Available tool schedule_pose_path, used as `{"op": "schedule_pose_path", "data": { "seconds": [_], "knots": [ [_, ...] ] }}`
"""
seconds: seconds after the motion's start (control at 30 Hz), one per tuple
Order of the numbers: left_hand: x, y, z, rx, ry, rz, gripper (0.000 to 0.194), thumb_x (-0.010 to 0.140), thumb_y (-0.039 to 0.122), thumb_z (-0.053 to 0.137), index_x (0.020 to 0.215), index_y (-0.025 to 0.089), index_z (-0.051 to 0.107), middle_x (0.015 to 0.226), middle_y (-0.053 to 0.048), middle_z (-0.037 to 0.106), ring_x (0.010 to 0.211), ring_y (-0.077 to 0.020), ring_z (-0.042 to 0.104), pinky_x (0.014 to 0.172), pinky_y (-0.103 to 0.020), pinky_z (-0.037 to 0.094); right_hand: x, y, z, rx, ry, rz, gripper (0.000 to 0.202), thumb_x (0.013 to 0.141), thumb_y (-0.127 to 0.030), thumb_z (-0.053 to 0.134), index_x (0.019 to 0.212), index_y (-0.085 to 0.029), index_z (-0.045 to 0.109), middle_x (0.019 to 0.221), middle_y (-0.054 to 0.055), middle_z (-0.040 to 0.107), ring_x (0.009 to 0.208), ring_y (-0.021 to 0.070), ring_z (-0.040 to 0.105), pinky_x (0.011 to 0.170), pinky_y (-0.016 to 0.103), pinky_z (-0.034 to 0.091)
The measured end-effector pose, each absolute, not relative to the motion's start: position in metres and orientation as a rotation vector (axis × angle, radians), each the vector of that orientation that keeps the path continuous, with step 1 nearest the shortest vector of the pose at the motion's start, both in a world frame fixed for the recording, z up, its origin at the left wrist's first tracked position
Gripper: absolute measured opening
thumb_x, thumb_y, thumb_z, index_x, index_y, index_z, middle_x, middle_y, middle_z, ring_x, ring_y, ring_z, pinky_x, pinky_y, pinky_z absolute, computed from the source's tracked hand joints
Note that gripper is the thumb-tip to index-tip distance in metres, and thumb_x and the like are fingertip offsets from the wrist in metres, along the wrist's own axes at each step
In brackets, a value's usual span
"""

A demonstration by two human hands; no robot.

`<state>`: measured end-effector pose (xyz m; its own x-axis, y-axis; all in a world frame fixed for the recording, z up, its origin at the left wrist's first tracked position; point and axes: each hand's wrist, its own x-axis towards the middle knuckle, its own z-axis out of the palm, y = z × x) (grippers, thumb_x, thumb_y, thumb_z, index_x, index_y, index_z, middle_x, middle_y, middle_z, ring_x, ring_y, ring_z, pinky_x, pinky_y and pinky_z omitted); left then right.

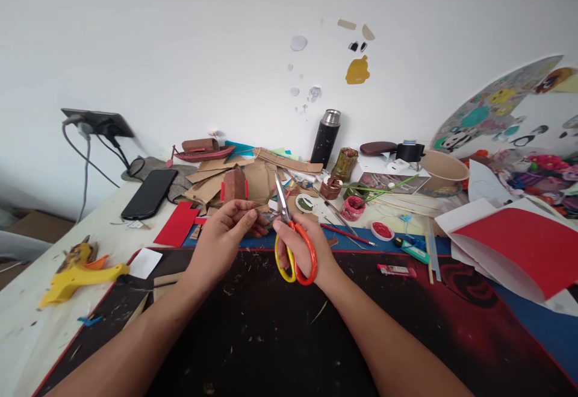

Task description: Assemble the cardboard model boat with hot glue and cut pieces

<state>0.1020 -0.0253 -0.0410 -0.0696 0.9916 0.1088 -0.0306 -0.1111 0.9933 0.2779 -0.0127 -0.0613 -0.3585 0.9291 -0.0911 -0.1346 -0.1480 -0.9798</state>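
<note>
A pair of scissors [295, 251] with one yellow and one orange-red handle is held in my right hand [303, 243]. Its blades are nearly together and point up and away. My left hand [230, 228] is just left of the scissors, with thumb and fingertips brought together over something too small to make out. Beyond my left hand a small brown piece with red edges [235, 186] lies among cardboard scraps [259, 181]. Both hands are above the far edge of the dark mat [253, 325].
A yellow glue gun [79, 273], a black phone [149, 194] and red paper [177, 224] lie left. Behind stand a black flask [325, 139], paint jars [353, 207] and a model boat [203, 151]. Red and white sheets [519, 243] lie right.
</note>
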Motion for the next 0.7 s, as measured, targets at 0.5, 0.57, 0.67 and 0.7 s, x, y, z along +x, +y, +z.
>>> {"op": "schedule_pose_path", "data": {
  "seconds": [0.5,0.57,0.67,0.7],
  "knots": [
    [0.106,-0.027,-0.046,1.214,1.068,1.185,0.038,0.085,0.051,0.084,0.096,0.022,0.064,0.077,-0.002,0.077,0.071,-0.021,0.076,0.072,-0.035,0.064,0.284,-0.01,-0.054,-0.992,-1.331,1.569,0.037,0.089,-0.057,0.07,0.089,-0.023,0.055,0.05,-0.008,0.058,0.036,0.0124,0.052,0.039,0.022,0.042],
    [0.105,-0.026,-0.048,1.192,1.073,1.207,0.036,0.085,0.05,0.085,0.095,0.021,0.067,0.078,-0.002,0.077,0.07,-0.0195,0.075,0.072,-0.033,0.063,0.285,-0.01,-0.053,-0.999,-1.341,1.555,0.036,0.089,-0.056,0.069,0.088,-0.023,0.055,0.05,-0.008,0.058,0.036,0.0124,0.052,0.039,0.022,0.042],
    [0.101,-0.024,-0.052,1.164,1.075,1.222,0.034,0.084,0.048,0.087,0.097,0.02,0.072,0.08,-0.003,0.078,0.071,-0.0189,0.075,0.071,-0.032,0.062,0.286,-0.011,-0.053,-1.003,-1.34,1.536,0.035,0.09,-0.055,0.07,0.087,-0.023,0.055,0.05,-0.008,0.058,0.036,0.0124,0.052,0.039,0.022,0.043],
    [0.101,-0.024,-0.053,1.162,1.079,1.219,0.034,0.083,0.047,0.088,0.098,0.02,0.073,0.08,-0.004,0.079,0.072,-0.0193,0.075,0.072,-0.032,0.062,0.286,-0.011,-0.054,-1.003,-1.339,1.532,0.034,0.09,-0.054,0.07,0.088,-0.023,0.055,0.05,-0.008,0.058,0.036,0.0124,0.052,0.039,0.022,0.043]
  ]
}}
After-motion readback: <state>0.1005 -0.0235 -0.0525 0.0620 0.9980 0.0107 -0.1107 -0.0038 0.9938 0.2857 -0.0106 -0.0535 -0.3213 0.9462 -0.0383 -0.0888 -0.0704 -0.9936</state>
